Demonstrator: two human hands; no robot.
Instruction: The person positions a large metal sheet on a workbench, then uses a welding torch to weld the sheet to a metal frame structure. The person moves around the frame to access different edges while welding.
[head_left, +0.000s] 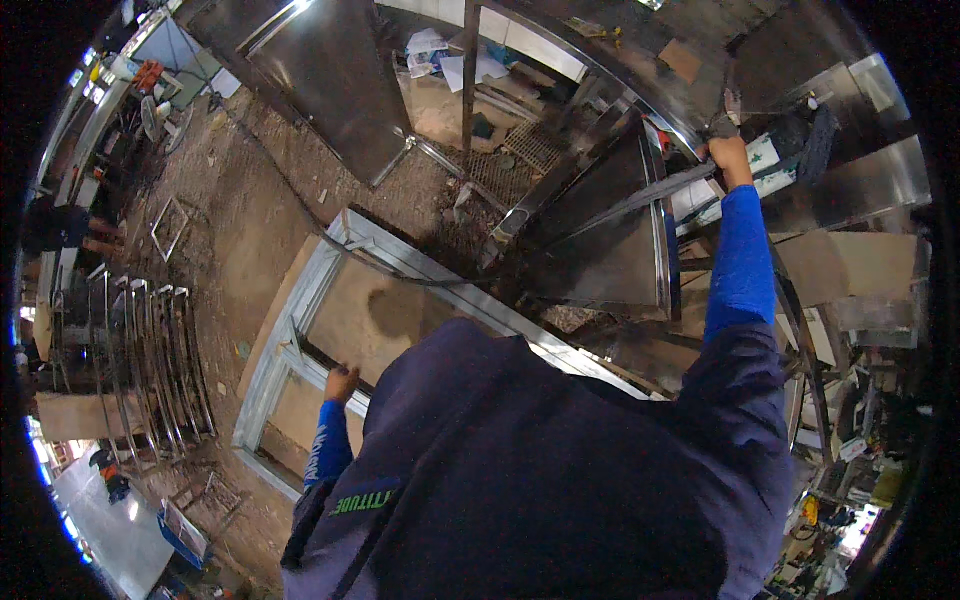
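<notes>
My right hand (732, 160) reaches far to the upper right, its fingers closed beside the top corner of a dark panel (610, 240) with bright metal edges. A long grey strip (650, 197) slants from that hand down across the panel. Whatever the fingers grip is too dark to name. Lower left, my left hand (342, 384) is closed over a large pale metal frame (285, 350) lying at an angle in front of me. Its curled fingers hide anything inside them. My torso covers the near part of the frame.
A dark cable (275, 165) runs over the brown floor to the frame. Another dark panel (330, 80) leans at the top. Several metal racks (150, 370) stand at left, near a pale sheet (110, 510). Clutter fills the right edge.
</notes>
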